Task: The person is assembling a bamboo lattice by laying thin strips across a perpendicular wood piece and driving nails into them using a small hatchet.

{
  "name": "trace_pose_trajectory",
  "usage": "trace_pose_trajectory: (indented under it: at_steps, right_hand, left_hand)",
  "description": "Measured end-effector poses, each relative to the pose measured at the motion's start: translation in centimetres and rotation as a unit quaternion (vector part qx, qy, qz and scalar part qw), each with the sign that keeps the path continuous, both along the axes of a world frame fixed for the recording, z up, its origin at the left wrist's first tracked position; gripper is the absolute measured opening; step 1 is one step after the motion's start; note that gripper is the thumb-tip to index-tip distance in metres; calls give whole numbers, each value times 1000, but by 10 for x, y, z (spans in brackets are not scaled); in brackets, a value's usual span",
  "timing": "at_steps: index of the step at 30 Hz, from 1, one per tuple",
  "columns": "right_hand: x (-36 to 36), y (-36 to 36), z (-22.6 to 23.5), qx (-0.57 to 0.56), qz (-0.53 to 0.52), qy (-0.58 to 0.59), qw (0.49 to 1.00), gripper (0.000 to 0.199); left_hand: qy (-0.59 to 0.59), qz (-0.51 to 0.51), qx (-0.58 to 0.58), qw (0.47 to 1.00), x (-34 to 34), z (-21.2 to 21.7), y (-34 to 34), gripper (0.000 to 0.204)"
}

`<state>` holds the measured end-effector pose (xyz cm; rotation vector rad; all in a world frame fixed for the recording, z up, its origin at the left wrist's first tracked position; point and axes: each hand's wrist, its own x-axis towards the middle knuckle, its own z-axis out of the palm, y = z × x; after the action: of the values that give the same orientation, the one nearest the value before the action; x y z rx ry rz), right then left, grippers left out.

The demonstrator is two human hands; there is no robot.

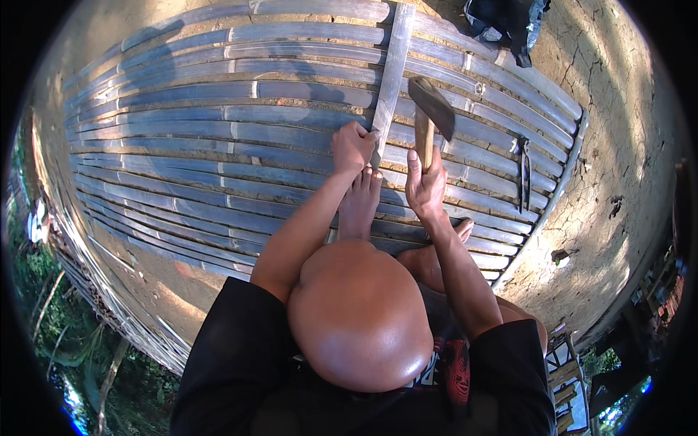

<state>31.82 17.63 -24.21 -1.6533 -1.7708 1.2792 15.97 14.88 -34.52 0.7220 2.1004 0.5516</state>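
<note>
My right hand [427,185] is wrapped round the wooden handle of a hammer [432,109], its thumb lying along the handle. The hammer's dark metal head is raised above the bamboo slats. Just left of it, my left hand [353,149] is closed at the near part of a flat, pale strip [393,69] that crosses the slats. A small dark grey piece [376,151] shows by its fingertips; its kind is unclear. My bare foot [360,203] rests on the slats right below that hand, toes close to the strip.
A wide panel of split bamboo slats [174,131] lies on bare earth. Dark pincers [525,174] lie on its right part, near the curved edge pole [563,178]. A crumpled black plastic bag [512,25] is at the far right. Thin sticks [123,305] line the left.
</note>
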Motion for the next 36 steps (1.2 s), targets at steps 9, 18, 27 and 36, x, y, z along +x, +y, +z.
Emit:
trace_pose_trajectory:
  at_steps: [9,18,27,36]
  right_hand:
    - [-5,17,-1,-37,17,-32,999,28]
    - [-4,19,-16,-74,21,-71,995,33]
    - [7,8,-44,-108,33,-139,984,37]
    - [6,-13,-61,-52,47,-121,990,31]
  left_hand:
    - [9,11,-20,1000,-3,0,7,35]
    - [-28,33,-70,997,-4,10,10,34]
    - [-34,36,-10,999,-7,-7,6,33]
    - [-43,36,-13,998,-6,-9,-4,33]
